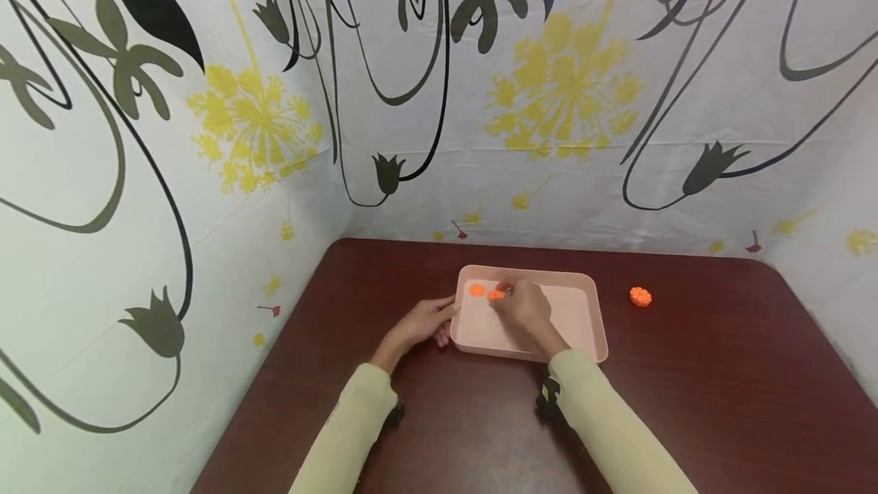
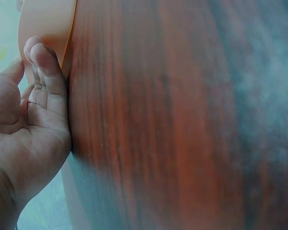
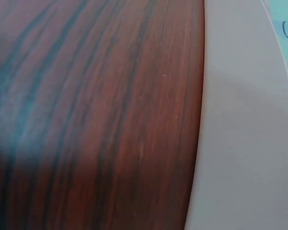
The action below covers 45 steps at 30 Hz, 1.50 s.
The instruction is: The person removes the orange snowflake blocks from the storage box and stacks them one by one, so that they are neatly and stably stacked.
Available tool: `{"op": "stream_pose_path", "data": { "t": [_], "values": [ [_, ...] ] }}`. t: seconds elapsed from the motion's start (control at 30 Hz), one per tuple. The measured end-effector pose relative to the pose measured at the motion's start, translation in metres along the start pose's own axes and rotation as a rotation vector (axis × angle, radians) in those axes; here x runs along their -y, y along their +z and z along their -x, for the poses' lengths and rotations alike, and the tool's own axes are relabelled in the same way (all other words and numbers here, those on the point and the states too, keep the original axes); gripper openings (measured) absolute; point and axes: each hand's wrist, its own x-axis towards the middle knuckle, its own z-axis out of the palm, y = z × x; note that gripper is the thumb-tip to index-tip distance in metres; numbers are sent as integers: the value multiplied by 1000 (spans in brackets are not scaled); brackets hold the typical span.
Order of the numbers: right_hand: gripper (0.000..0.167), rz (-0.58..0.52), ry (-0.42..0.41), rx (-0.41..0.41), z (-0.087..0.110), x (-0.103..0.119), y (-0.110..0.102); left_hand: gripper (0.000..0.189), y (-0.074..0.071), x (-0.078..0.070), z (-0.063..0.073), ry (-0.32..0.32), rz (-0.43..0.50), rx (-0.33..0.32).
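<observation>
A shallow pink tray [image 1: 576, 319] lies on the dark wood table. My left hand [image 1: 424, 320] holds it by its left end, with fingers against the outer wall; the left wrist view shows the same hand [image 2: 36, 110] at the tray's wall [image 2: 50, 21]. Inside the tray, my right hand [image 1: 524, 305] pinches a small orange flower-shaped piece [image 1: 493, 295] close over the tray floor. A flat orange flower-shaped piece [image 1: 476, 290] lies just left of it, near the back left corner. In the right wrist view only the tray's outer wall [image 3: 245, 134] shows; the hand is out of frame.
Right of the tray sits a thicker orange flower-shaped item [image 1: 641, 296] with a bumpy edge. The reddish-brown table [image 1: 720, 372] has rounded back corners. Patterned white cloth [image 1: 425, 120] hangs right behind it and along its left side.
</observation>
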Motion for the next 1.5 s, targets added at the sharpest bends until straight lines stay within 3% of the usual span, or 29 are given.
{"op": "stream_pose_path", "data": {
  "t": [0.3, 0.47, 0.6, 0.83, 0.97, 1.1, 1.33, 1.5],
  "values": [
    [33, -77, -104, -52, 6, 1, -16, 55, -4, 3, 0, 10, 26, 2],
    [36, -93, -158, -72, 14, -6, -33, 55, -5, 3, 0, 12, 29, 8],
    [38, -178, -177, -71, 22, -14, -51, 55, -4, 3, 0, 18, 26, 7],
    [33, -90, -224, -118, 27, -21, -79, 56, -6, 4, 2, -1, 27, -17],
    [33, -99, -224, -79, 29, -30, -91, 56, -8, 5, 4, -8, 22, -25],
    [32, -109, -219, -99, 33, -46, -103, 57, -9, 3, 4, 2, 23, -20],
    [34, -85, -166, -230, 43, -81, -117, 55, -4, 2, 2, 9, 20, 16],
    [36, -36, -52, -373, 47, -101, -125, 54, -1, 2, 2, 21, 13, 20]
  ]
}}
